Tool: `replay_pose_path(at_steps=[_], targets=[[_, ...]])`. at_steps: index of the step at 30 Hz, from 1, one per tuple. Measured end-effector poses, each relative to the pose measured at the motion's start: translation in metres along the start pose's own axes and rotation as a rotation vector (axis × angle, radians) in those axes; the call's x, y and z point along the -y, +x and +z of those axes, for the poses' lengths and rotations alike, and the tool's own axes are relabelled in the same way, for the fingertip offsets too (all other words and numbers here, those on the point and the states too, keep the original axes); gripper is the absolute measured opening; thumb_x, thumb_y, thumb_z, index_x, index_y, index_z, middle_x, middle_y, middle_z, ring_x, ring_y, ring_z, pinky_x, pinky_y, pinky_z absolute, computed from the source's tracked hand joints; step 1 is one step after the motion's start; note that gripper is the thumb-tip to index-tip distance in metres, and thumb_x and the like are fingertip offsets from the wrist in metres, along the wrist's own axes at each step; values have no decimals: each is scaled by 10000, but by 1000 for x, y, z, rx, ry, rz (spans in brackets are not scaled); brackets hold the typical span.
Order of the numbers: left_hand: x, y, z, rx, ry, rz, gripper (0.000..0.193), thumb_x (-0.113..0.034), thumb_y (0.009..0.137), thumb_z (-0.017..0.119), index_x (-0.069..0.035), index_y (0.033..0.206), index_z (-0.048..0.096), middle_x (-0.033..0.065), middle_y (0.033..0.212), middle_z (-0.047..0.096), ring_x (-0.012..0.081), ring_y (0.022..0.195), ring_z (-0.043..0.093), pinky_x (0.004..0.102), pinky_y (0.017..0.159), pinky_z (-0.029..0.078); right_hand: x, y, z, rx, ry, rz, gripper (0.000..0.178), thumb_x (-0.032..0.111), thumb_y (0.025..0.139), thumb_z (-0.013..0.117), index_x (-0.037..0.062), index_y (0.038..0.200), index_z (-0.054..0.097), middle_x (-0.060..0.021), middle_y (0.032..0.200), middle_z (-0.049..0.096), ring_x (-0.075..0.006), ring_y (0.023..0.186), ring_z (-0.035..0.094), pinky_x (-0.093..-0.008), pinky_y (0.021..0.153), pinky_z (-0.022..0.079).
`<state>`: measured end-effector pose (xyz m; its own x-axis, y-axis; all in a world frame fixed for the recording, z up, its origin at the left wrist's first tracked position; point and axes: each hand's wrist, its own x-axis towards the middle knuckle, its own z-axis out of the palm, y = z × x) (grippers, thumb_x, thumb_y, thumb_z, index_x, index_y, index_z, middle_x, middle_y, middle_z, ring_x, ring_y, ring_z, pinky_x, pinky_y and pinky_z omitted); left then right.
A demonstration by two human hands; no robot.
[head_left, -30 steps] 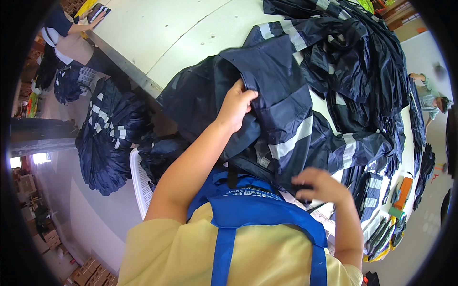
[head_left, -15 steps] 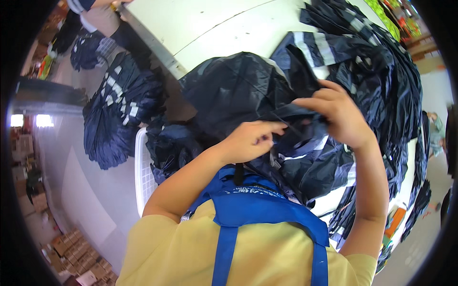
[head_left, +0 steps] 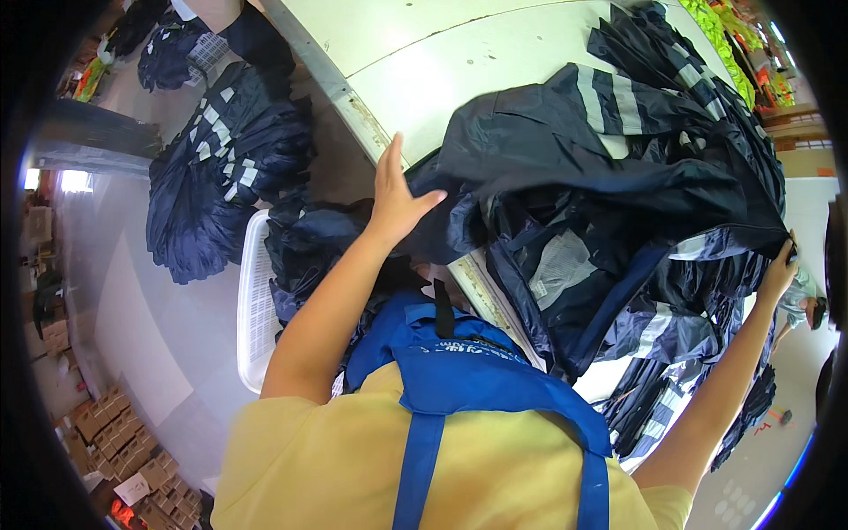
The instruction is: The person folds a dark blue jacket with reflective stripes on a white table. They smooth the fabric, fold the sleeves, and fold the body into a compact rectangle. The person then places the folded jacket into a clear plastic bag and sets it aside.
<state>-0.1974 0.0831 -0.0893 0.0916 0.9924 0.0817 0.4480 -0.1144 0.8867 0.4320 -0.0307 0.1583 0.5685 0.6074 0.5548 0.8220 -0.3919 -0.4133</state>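
A dark navy jacket (head_left: 539,168) with silver reflective bands lies spread over the table, part of it lifted and pulled taut to the right. My right hand (head_left: 777,268), arm stretched far out, pinches the edge of that jacket. At the jacket's left side, near the table's corner edge, my left hand (head_left: 395,203) is open with thumb and fingers spread; no cloth is gripped in it. A pale translucent patch (head_left: 563,268) shows inside the jacket's opening. More dark garments with silver bands (head_left: 654,331) lie beneath and beside it.
The white tabletop (head_left: 424,71) has a worn edge running diagonally. Left of me stands a white plastic basket (head_left: 250,309) holding dark cloth. A large dark garment bundle (head_left: 221,177) with white tags sits beyond it. Cardboard boxes (head_left: 115,433) are stacked lower left.
My hands have moved apart: the right far out to the right with the jacket edge, the left up and leftward, now spread. The bunched jacket has been drawn out wide.
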Motion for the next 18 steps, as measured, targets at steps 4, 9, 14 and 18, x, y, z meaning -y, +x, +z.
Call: replay_pose_path(at_steps=[4,9,14,18], targets=[[-37,56,4,255,197,484,634,-264,696,775,-149,1275,545,108,1402,424,330,1327,332,451,1077,301,40,-40,-36,38,10,-411,325,144,988,395,-23,1213,559,-167,1272,558,-264,1146,544,-330,1006,402],[-49,35,21,618,636,587,826,-256,681,778,-215,1403,380,76,1507,274,322,1371,285,517,1092,257,2,-23,-89,52,1159,93,165,143,978,418,19,1025,517,-107,1015,548,-276,1129,528,-402,1053,371],[-28,49,22,420,462,470,107,-52,766,600,-57,873,602,151,842,658,366,820,616,438,736,497,-34,-21,-131,3,1108,229,195,169,987,436,-1,1069,488,-85,944,499,-215,880,490,-332,854,413],[-122,90,-14,1109,-11,130,174,-41,840,610,-33,1012,634,72,920,676,167,804,646,301,745,511,-86,-23,-179,-155,1127,297,227,181,996,424,-6,1087,515,-90,934,526,-189,865,489,-302,829,412]])
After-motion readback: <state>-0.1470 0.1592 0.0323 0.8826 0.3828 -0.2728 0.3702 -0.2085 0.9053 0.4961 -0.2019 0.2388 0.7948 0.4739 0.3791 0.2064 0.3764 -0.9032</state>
